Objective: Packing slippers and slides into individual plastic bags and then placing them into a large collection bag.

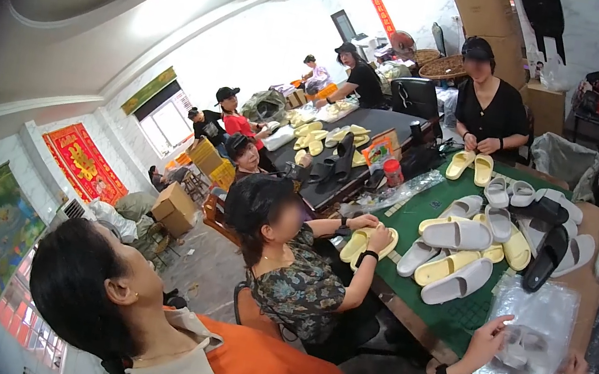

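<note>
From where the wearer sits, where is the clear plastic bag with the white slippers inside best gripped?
Probably at its near open edge, where the left hand and right hand already pinch the clear plastic bag. The white slippers weigh down its middle on the table, so the loose film toward the wearer lifts easiest.

Head view, tilted sideways, near green table [445,313]; room beyond
</note>
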`<state>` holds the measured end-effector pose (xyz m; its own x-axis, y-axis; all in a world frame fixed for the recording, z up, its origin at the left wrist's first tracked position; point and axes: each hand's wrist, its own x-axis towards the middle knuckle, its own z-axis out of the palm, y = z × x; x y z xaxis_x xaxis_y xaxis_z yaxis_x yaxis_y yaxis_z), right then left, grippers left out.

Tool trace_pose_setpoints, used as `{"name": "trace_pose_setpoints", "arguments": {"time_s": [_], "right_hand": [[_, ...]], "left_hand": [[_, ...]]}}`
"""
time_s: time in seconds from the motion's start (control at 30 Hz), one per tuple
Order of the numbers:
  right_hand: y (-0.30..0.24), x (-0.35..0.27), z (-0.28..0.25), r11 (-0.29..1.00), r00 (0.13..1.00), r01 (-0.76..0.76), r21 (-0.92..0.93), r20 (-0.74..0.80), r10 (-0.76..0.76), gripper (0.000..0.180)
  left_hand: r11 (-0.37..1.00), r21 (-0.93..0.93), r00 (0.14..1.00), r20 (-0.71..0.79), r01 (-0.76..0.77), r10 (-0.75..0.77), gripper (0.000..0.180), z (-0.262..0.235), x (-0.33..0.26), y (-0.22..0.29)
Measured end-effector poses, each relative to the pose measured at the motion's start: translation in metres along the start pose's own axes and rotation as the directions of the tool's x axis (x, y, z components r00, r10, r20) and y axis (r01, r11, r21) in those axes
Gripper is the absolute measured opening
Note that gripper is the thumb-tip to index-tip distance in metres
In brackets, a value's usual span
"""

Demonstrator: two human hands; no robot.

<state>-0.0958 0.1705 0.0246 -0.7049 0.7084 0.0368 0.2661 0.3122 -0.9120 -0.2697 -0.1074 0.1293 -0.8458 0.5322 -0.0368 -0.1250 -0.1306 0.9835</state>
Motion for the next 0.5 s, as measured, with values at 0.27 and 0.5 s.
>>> {"name": "trace_pose_setpoints", "arguments": {"time_s": [0.27, 0.5], "right_hand": [[-0.068, -0.005, 0.009, 0.908, 0.996, -0.071, 0.413, -0.023, 0.089, 0.019], [-0.138, -0.024, 0.014, 0.871, 0.999, -0.034, 0.491, -0.003, 0.040, 0.012]], "left_hand": [[0.940, 0.237, 0.940, -0.175, -0.247, 0.292, 0.021, -0.010, -0.005, 0.038], [0.827, 0.522, 0.887, -0.253, -0.210, 0.386, 0.030, -0.022, -0.005, 0.020]]}}
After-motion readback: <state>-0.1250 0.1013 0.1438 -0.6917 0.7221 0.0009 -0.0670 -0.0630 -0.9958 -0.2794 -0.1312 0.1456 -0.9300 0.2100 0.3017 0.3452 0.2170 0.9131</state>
